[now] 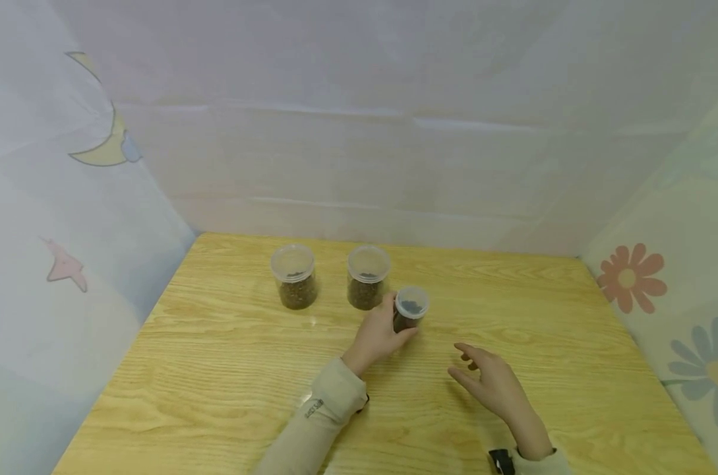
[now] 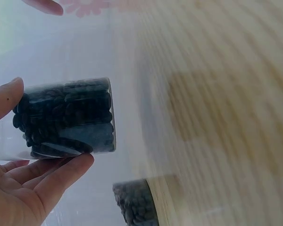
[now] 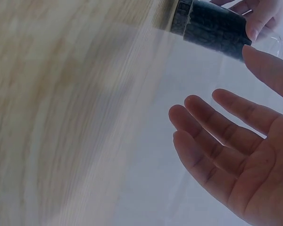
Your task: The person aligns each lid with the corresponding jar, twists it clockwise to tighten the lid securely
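Observation:
My left hand [image 1: 376,340] grips a small clear jar [image 1: 411,309] by its side, thumb across from the fingers. The jar has a pale lid and is partly filled with dark, bean-like pieces. In the left wrist view the small jar [image 2: 68,120] is held above the wooden table, its base apart from the tabletop. Off to the right, my right hand [image 1: 494,384] hovers over the table with fingers loosely spread and nothing in them. The right wrist view shows the right palm [image 3: 269,179] facing the jar, apart from it.
Two larger lidded jars stand towards the back of the table [image 1: 246,369]: a left jar [image 1: 296,284] and a middle jar [image 1: 366,284], both partly filled with dark brown pieces. The middle jar is just beyond my left fingers. Printed cloth walls [image 1: 359,158] enclose the back and sides.

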A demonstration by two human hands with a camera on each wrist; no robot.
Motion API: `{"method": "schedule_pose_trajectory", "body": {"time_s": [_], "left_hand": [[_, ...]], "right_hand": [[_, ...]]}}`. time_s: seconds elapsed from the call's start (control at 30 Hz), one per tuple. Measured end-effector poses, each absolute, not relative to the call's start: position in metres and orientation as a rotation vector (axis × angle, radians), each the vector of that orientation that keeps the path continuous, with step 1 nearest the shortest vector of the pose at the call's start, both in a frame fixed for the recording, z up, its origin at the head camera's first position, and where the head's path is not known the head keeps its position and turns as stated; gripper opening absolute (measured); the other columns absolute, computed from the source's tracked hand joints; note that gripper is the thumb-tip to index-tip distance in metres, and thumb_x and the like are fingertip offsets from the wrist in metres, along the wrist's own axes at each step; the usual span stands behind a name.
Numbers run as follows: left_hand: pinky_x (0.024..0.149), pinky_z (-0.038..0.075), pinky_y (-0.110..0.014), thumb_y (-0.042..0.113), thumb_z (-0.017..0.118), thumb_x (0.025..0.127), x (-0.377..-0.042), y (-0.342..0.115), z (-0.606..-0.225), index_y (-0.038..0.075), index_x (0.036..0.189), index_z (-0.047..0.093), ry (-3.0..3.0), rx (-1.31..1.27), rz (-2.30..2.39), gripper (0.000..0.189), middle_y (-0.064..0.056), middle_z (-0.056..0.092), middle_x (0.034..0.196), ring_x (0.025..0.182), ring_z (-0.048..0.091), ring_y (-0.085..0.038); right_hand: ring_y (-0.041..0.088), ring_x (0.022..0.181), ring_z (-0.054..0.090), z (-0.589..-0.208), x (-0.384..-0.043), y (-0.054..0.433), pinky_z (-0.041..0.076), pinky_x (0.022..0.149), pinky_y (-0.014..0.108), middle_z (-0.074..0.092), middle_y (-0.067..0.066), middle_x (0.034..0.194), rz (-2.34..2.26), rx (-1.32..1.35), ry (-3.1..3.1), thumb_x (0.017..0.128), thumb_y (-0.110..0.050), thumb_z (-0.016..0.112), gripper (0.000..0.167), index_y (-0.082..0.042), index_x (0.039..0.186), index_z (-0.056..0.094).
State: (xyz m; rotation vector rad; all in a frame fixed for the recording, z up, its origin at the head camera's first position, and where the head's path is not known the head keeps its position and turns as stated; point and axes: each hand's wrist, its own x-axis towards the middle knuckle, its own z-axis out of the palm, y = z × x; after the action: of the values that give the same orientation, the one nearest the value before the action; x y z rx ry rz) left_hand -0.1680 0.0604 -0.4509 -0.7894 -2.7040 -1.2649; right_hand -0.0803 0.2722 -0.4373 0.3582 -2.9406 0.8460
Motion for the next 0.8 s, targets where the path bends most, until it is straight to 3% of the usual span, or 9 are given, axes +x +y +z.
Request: {"method": "schedule_pose_trajectory", "body": {"time_s": [0.47,0.8], "left_hand": [[0.085,0.048,-0.031,0.029,0.071,0.08,-0.189,0.086,-0.46,-0.002,0.128,0.033,-2.722,-0.872,-1.222,0.069,-0.018,0.056,0.117,0.104,0.058,-0.024],[0.089,0.045,-0.034,0.028,0.067,0.083,-0.2,0.104,-0.464,0.001,0.131,0.03,-2.77,-0.85,-1.378,0.066,-0.016,0.051,0.123,0.111,0.053,-0.024]], "right_hand": [[0.03,0.078,0.062,-0.435,-0.078,0.274,0.052,0.062,0.041,0.064,0.018,0.097,0.853,0.308,-2.966,0.081,-0.02,0.069,0.046,0.005,0.118,0.057],[0.03,0.078,0.062,-0.436,-0.075,0.278,0.052,0.062,0.042,0.064,0.019,0.096,0.844,0.319,-2.943,0.08,-0.019,0.07,0.046,0.005,0.117,0.057]]}}
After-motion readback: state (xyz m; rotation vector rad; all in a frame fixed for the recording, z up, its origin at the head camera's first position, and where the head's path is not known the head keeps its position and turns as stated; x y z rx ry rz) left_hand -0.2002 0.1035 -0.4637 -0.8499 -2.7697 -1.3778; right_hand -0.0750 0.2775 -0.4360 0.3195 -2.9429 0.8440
